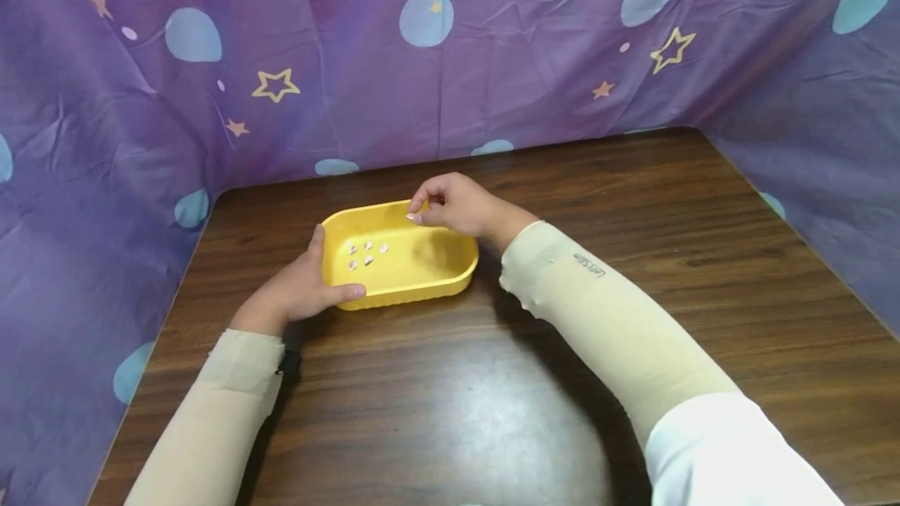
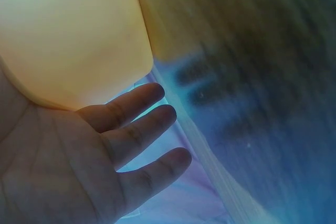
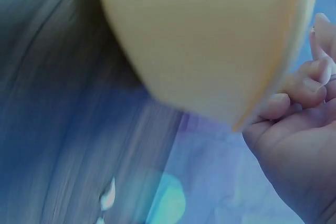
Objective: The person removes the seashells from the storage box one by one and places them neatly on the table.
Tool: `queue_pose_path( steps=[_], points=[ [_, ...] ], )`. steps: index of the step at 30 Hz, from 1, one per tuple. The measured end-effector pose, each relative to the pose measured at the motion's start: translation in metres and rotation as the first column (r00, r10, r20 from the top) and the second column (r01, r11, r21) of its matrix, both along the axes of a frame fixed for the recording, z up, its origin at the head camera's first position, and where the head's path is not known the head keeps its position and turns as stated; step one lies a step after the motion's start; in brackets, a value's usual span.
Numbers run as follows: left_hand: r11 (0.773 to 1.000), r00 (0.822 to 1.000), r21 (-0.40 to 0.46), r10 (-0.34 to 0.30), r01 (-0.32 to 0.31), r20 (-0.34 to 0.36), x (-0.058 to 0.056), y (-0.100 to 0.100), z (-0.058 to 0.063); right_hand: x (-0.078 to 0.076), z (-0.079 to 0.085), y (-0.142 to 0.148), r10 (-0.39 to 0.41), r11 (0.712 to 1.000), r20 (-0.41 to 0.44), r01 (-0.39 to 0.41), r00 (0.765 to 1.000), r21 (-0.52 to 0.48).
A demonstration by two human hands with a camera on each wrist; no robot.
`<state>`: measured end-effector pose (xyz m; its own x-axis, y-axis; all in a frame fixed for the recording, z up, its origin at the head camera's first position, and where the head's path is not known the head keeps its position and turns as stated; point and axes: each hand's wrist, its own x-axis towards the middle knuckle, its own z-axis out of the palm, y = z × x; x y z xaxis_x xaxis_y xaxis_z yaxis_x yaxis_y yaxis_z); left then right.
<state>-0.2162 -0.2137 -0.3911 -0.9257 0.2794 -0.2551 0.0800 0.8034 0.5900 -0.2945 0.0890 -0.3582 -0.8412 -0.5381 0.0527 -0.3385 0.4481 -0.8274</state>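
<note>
Yellow tray (image 1: 401, 297): flat on the dark wooden table (image 1: 633, 201), left of centre in my head view;
Left hand (image 1: 298, 283): holds the tray's left end, thumb over the near rim; the left wrist view shows me three fingers stretched out and spread;
Right hand (image 1: 457, 201): over the tray's far side, thumb and forefinger pinching a small white bit (image 1: 411, 217);
Loose white bits (image 1: 368, 261): I count five, lying on the tray floor toward its left end;
Step at the tray: I judge it as handling bits singly; whether this one is going in or coming out, I cannot tell;
Next pinch move: calls, I think, for a light fingertip hold and a steadied tray
</note>
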Motion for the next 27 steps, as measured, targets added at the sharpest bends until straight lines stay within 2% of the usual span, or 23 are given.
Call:
queue_pose_path(
  steps=[4, 9, 11, 17, 22, 27],
  points=[
    [1.0, 1.0, -0.006, 0.006, -0.006, 0.007, 0.003, -0.001, 0.0, 0.0, 0.001, 0.017, -0.027, 1.0, -0.028, 0.027, 0.999, -0.008],
    [1.0, 1.0, -0.008, -0.003, 0.003, -0.001, 0.003, -0.003, 0.0, 0.001, 0.003, 0.042, -0.079, 0.997, 0.001, 0.079, 0.997, -0.014],
    [1.0, 1.0, -0.008, -0.007, 0.007, -0.004, 0.003, -0.003, 0.0, 0.002, 0.003, 0.051, -0.101, 0.995, 0.008, 0.101, 0.995, 0.005],
    [1.0, 1.0, -0.025, -0.006, 0.006, -0.004, 0.003, -0.002, 0.0, 0.001, -0.004, 0.076, -0.141, 0.985, -0.045, 0.144, 0.989, 0.097],
    [1.0, 1.0, -0.022, -0.009, 0.009, -0.003, 0.003, 0.0, 0.001, -0.001, -0.013, 0.095, -0.159, 0.979, -0.005, 0.159, 0.987, 0.125],
    [1.0, 1.0, -0.006, -0.011, 0.011, -0.006, 0.002, 0.001, 0.0, -0.003, -0.021, 0.11, -0.14, 0.957, -0.053, 0.149, 0.989, 0.248]
  ],
)
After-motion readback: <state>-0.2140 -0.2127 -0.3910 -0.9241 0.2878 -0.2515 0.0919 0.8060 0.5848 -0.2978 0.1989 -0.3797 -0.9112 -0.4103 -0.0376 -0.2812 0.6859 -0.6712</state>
